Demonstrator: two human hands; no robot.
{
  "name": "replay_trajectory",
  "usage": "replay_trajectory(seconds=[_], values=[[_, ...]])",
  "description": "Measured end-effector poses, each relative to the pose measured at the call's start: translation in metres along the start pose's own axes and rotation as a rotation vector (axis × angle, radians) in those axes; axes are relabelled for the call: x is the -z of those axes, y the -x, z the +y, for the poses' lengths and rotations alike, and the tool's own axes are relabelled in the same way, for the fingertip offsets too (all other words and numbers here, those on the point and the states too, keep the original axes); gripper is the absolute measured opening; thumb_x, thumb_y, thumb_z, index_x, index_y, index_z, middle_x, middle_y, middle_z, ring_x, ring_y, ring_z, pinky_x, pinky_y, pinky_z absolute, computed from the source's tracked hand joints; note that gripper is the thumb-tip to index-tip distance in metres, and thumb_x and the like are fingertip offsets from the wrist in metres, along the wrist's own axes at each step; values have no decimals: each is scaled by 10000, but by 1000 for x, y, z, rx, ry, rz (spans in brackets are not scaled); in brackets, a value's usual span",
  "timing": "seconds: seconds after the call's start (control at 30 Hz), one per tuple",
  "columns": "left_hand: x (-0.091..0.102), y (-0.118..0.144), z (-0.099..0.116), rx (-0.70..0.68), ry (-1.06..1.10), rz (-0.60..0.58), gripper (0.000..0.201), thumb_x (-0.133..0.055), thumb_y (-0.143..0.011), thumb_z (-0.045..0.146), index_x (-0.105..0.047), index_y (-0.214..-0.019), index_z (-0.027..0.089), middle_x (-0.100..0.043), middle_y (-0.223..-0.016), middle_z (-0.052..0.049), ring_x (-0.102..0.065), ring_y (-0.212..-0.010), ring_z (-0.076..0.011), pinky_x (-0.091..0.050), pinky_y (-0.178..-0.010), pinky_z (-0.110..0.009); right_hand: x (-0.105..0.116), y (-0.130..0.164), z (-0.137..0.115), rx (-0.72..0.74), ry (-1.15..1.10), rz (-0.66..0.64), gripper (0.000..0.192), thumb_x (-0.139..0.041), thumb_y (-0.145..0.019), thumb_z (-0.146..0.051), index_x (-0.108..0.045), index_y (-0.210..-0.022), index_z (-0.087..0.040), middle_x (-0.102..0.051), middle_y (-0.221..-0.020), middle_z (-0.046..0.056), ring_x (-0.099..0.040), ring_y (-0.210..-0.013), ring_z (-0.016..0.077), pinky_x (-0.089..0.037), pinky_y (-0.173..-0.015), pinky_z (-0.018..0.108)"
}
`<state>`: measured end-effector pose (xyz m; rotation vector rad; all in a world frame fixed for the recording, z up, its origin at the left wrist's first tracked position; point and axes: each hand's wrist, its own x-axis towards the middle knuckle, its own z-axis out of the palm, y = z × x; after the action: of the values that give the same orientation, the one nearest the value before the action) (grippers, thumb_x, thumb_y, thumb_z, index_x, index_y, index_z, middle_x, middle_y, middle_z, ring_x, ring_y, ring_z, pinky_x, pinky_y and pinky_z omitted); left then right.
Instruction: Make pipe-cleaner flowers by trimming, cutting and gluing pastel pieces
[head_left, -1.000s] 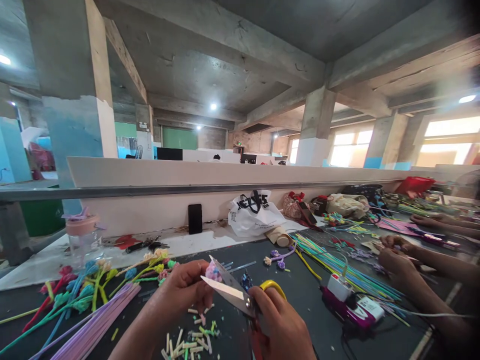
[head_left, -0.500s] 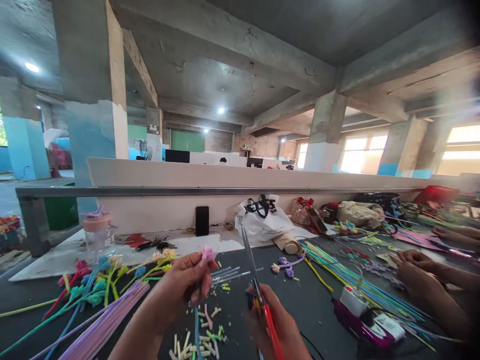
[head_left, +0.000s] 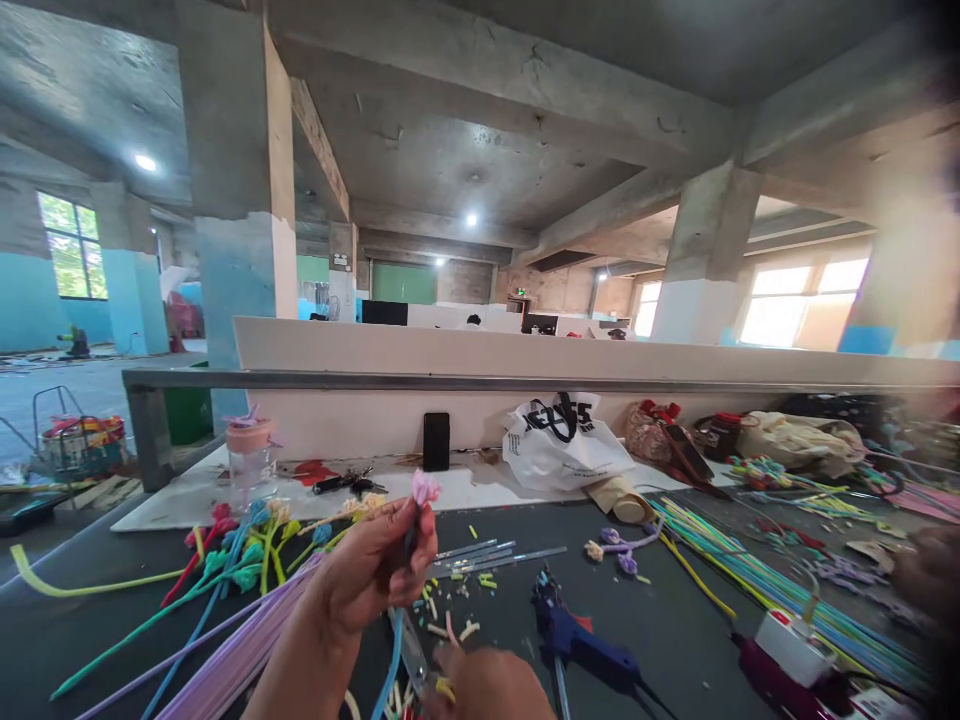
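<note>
since half a second ago the right hand point(head_left: 487, 690) has dropped to the bottom edge of the view and the scissors point(head_left: 416, 655), then raised with blades pointing up, now lie low by the near edge of the bench point(head_left: 675, 640), only a grey blade showing just beside that hand; whether the fingers are closed on them i cannot tell. the view has also swung left, bringing a window and a wire basket on the floor into sight. the left hand point(head_left: 371, 575) is up above the near part of the bench, fingers pinched shut on a pipe-cleaner flower point(head_left: 424, 490), its pink head upright above the fingertips and its blue stem point(head_left: 390, 665) hanging down past the wrist. short cut bits point(head_left: 457, 625) are scattered on the dark surface just beyond the hands. a blue glue gun point(head_left: 581, 640) lies to the right of them. a bundle of lilac pipe cleaners point(head_left: 225, 660) runs toward the near left corner, with finished flowers point(head_left: 240, 560) beside it. a white plastic bag point(head_left: 566, 440) sits at the far edge against the wall.
</note>
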<state>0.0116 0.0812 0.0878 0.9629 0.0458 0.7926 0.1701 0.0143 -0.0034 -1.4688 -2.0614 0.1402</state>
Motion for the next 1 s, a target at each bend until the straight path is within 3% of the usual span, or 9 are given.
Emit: replay_trajectory(seconds=[0.07, 0.17, 0.27, 0.4, 0.5, 0.67, 0.73, 0.8, 1.0], values=[[-1, -1, -3, 6, 11, -5, 271, -443, -861, 357, -552, -734, 143, -525, -536, 16, -341, -310, -14, -302, -304, -122, 20, -17, -16, -57, -168, 102, 223, -492, -798, -285, -632, -639, -215, -642, -553, 18, -589, -505, 150, -386, -471, 215], [-1, -7, -17, 64, 24, -27, 312, -455, -845, 392, -540, -683, 139, -536, -509, 7, -356, -287, -25, -309, -280, -132, 42, -39, -33, -109, -800, 261, 309, -411, -875, -408, -627, -856, -188, -662, -769, 41, -618, -801, 178, -461, -705, 261], [1, -14, -38, 123, 29, -26, 349, -444, -839, 424, -526, -647, 145, -535, -455, 4, -377, -259, -44, -309, -260, -141, 45, -45, -36, -123, -1238, 209, 378, -401, -868, -486, -589, -757, -177, -545, -514, -11, -617, -678, 176, -487, -647, 289], [7, -21, -62, 188, -84, 91, 377, -491, -806, 443, -526, -599, 130, -542, -410, -10, -400, -245, -62, -314, -261, -156, 40, -37, -22, -115, -1195, 322, 353, -566, -788, -448, -572, -574, -168, -527, -589, 2, -585, -665, 159, -488, -637, 278], [9, -24, -73, 253, -228, 147, 436, -554, -730, 528, -541, -583, 117, -563, -433, -25, -440, -287, -77, -340, -299, -174, 38, -32, -11, -109, -1009, 417, 260, -599, -777, -387, -637, -617, -185, -559, -708, 26, -562, -756, 173, -469, -720, 294], [9, -25, -63, 315, -571, 160, 329, -589, -742, 449, -571, -656, 132, -559, -501, 14, -490, -434, -80, -369, -444, -185, 32, -31, -3, -257, -1108, 478, 231, -566, -804, -392, -636, -720, -189, -540, -697, 13, -499, -706, 154, -430, -684, 269], [8, -22, -47, 383, -731, 113, 264, -621, -729, 382, -570, -654, 135, -565, -532, 16, -502, -480, -91, -381, -489, -201, 31, -33, -3, -296, -1293, 453, 251, -568, -806, -399, -612, -701, -175, -526, -675, 1, -471, -660, 127, -409, -638, 235], [6, -19, -29, 316, -884, 189, 241, -606, -741, 350, -564, -634, 139, -542, -511, 29, -479, -479, -86, -362, -486, -198, 32, -34, -5, -288, -1503, 370, 270, -585, -798, -398, -595, -675, -158, -522, -651, -4, -454, -630, 106, -392, -616, 209], [-10, -8, -1, 21, -932, 380, 209, -662, -684, 314, -596, -803, 156, -586, -665, 17, -517, -590, -101, -402, -562, -220, 36, -32, -15, -242, -1970, -166, 294, -609, -772, -424, -542, -691, -149, -452, -569, -36, -381, -445, 55, -369, -448, 183]])
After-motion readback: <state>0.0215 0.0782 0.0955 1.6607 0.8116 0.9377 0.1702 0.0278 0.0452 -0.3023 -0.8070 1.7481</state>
